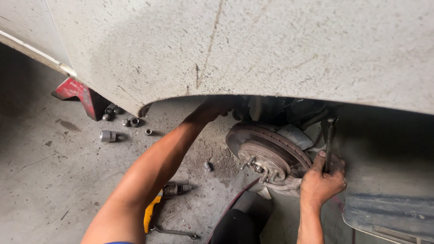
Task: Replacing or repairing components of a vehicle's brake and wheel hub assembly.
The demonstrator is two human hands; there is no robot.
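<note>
A dusty white car body (pixel 258 41) fills the top of the view, its wheel arch open with the wheel off. In the arch sits a rusty brake disc (pixel 269 150) with bare wheel studs. My right hand (pixel 322 181) is shut on the handle of a dark wrench (pixel 329 140) that stands upright beside the disc. My left arm stretches up behind the disc; my left hand (pixel 215 107) is mostly hidden under the arch edge, so its grip cannot be seen.
Loose sockets and nuts (pixel 108 135) lie scattered on the concrete floor at left, near a red jack stand (pixel 81 95). A yellow power tool (pixel 159 204) and a flat wrench (pixel 174 232) lie under my left arm. One more socket (pixel 207 166) lies by the disc.
</note>
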